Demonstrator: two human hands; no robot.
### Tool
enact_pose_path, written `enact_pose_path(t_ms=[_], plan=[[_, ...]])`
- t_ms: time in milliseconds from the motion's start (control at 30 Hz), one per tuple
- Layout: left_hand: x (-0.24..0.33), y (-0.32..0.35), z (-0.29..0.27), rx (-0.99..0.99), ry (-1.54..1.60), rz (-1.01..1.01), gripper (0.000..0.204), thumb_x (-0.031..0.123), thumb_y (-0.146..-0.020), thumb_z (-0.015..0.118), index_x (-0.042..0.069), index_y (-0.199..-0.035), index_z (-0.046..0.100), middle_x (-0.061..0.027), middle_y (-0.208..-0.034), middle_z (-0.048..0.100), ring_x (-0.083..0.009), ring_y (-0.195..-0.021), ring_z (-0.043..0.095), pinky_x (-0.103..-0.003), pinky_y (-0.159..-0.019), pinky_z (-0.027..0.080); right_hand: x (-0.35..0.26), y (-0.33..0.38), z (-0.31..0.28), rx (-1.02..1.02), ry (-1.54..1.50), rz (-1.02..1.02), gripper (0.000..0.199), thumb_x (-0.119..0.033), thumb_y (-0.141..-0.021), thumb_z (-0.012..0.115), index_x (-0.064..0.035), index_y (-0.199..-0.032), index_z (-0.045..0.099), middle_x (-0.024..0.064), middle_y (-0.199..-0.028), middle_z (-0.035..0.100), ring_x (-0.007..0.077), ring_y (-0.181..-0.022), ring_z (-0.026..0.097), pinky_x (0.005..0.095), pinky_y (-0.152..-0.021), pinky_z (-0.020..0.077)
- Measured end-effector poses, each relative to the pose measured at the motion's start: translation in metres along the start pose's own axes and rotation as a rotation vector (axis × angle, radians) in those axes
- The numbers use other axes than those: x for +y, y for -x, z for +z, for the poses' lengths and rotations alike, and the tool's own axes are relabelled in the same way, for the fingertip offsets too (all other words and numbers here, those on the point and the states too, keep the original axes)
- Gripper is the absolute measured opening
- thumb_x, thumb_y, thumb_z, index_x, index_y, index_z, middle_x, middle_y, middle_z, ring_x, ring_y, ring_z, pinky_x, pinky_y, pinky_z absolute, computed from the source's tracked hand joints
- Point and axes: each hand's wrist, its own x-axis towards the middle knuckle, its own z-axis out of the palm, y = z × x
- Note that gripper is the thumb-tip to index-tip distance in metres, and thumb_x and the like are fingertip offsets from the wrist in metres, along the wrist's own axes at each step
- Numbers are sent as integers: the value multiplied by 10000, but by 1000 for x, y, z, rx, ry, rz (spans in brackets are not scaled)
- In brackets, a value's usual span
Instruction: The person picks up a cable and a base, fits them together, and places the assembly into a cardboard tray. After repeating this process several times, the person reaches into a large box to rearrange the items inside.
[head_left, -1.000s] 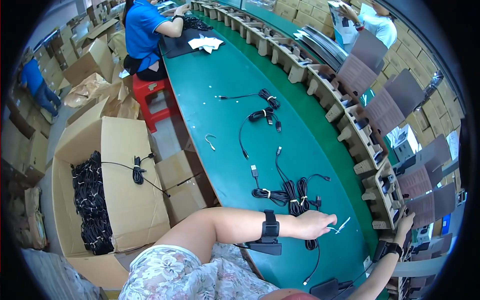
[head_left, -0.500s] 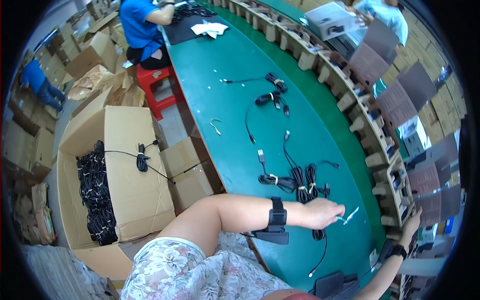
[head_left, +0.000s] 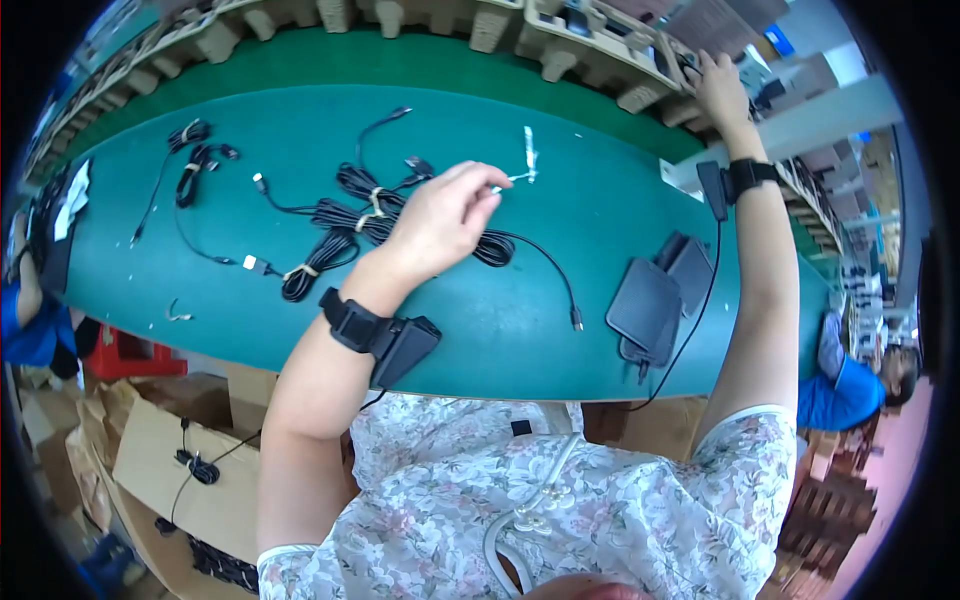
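My left hand [head_left: 440, 222] hovers over the green table [head_left: 560, 330], pinching a thin white twist tie [head_left: 522, 168] between its fingertips. Just under and left of it lie several black coiled cables [head_left: 350, 225], some bound with pale ties. My right hand [head_left: 722, 90] reaches far up to the moulded pulp trays [head_left: 590, 50] at the table's back edge and touches something there; what it grips is hidden. Both wrists wear black strapped devices.
Two black flat pouches [head_left: 655, 300] lie at the table's near right, wired to my right wrist. Loose cables [head_left: 195, 165] lie at the left. Cardboard boxes [head_left: 170, 470] with cables stand on the floor at lower left. People in blue sit at the left and right [head_left: 850, 385].
The view has swung round to face the table squarely. My left hand lifted the white tie up over the cable pile. My right arm rose from the near edge to the far trays.
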Motion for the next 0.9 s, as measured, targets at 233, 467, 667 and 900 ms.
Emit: enact_pose_path(t_ms=[233, 467, 667, 900], plan=[[12, 4, -4, -66, -216, 79, 257, 158, -794, 626, 75, -1028, 562, -78, -964, 573, -238, -888, 538, -349, -777, 436, -35, 142, -132, -454, -373, -294, 482, -239, -726, 691, -121, -1171, 548, 122, -1128, 554, 305, -1028, 525, 387, -857, 446], [7, 8, -11, -146, -402, 245, 509, 276, -694, 724, 53, -1113, 540, -95, -1136, 516, -277, -1134, 416, -388, -957, 336, -78, 205, -205, -742, -448, -334, 840, -198, -569, 767, -207, -1327, 406, 100, -1382, 345, 320, -1218, 383, 436, -969, 371], [5, 8, -8, -222, -427, 232, 557, 244, -659, 750, 57, -1135, 528, -107, -1228, 465, -295, -1181, 397, -389, -996, 330, -90, 217, -200, -435, -77, -738, 874, -207, -509, 778, -194, -1308, 424, 87, -1386, 346, 289, -1237, 368, 446, -980, 346], [-1, 14, -14, -225, -397, 247, 494, 172, -646, 752, 26, -1077, 560, -106, -1229, 480, -297, -1183, 405, -393, -987, 351, -106, 172, -186, -884, -274, -673, 704, -130, -628, 731, -100, -1268, 438, 95, -1296, 436, 285, -1180, 417, 399, -928, 383]])
